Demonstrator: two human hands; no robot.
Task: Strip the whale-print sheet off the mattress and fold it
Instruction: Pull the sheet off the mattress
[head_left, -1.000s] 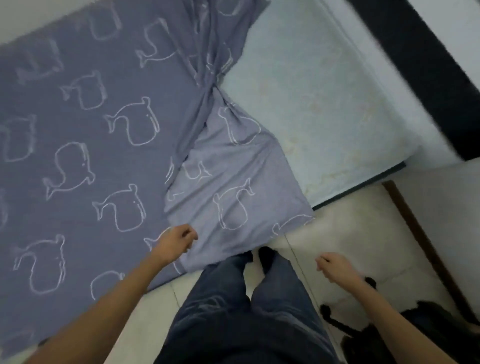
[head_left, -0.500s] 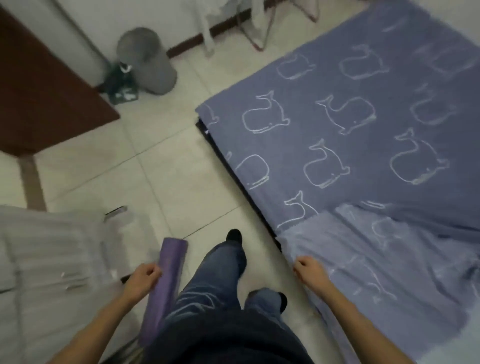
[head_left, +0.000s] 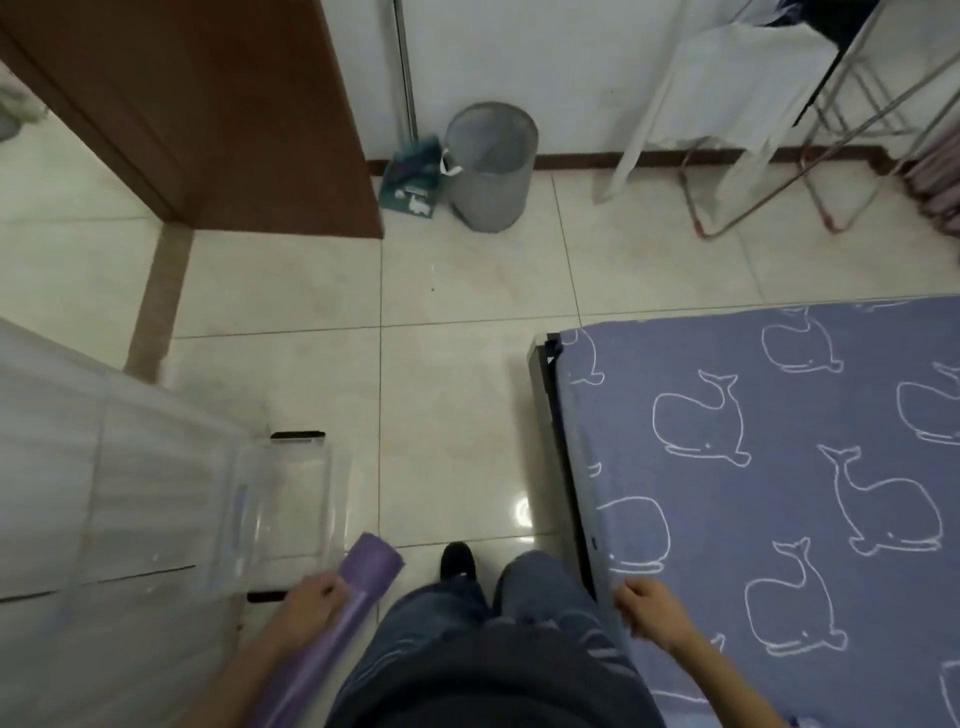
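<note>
The blue-grey whale-print sheet (head_left: 779, 467) lies flat over the mattress at the right, and its near corner reaches the dark bed frame (head_left: 558, 441). My right hand (head_left: 647, 608) is at the sheet's side edge beside my legs, fingers curled round the hem. At the lower left, my left hand (head_left: 311, 597) hangs loosely curled against a purple rolled mat (head_left: 358, 577). I see no grip on the mat.
A clear plastic storage box (head_left: 280, 499) stands on the tiled floor at the left. A grey bin (head_left: 491, 166) and a teal box (head_left: 413, 179) sit by the far wall next to a brown door (head_left: 208, 104). A drying rack (head_left: 810, 130) stands at the back right.
My view has swung from the pulled-back part of the sheet to the mattress's other corner. My left hand has let go of the sheet. My right hand now holds its side edge.
</note>
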